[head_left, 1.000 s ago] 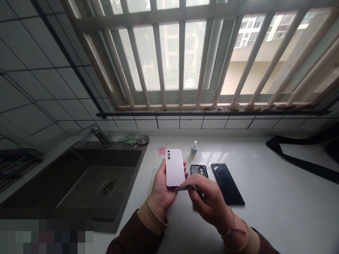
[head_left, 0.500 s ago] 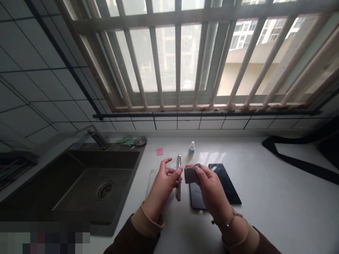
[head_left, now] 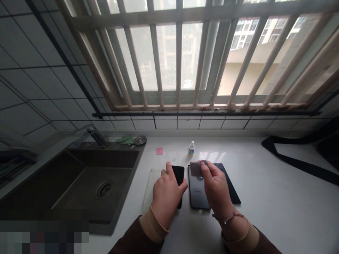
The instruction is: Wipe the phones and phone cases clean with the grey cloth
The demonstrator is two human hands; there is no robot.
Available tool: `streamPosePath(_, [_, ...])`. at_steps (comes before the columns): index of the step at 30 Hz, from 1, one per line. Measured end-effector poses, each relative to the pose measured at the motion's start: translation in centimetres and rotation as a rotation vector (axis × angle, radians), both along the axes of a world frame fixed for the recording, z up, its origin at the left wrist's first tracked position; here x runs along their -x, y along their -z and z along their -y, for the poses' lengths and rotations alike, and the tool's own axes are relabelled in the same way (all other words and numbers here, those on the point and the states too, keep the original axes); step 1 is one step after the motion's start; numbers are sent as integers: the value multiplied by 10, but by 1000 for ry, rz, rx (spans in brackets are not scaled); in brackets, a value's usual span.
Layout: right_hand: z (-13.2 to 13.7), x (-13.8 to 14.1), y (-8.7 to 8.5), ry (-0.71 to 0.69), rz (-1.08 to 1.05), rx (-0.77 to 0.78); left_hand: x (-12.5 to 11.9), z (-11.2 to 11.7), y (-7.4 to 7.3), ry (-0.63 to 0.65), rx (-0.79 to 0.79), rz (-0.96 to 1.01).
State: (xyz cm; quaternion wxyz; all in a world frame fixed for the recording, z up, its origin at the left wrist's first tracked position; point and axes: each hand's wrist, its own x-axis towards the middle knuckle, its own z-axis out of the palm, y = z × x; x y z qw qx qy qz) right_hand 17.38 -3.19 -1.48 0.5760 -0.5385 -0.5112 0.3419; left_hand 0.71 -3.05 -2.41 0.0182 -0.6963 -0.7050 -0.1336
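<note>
The left grip clasps a smartphone, a clear phone case just left of it; the right grip pinches a grey cloth.

From close above the counter, the head view looks forward and down, the window ahead.

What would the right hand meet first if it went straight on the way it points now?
Most likely the small bottle, beyond the grey cloth that the right hand holds; height is unclear, so it might pass above.
</note>
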Motion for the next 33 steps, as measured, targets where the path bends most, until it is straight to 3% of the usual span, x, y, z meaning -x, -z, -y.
streamPosePath(33, [0, 3, -2, 1, 100, 5, -15, -5, -1, -55, 91, -59])
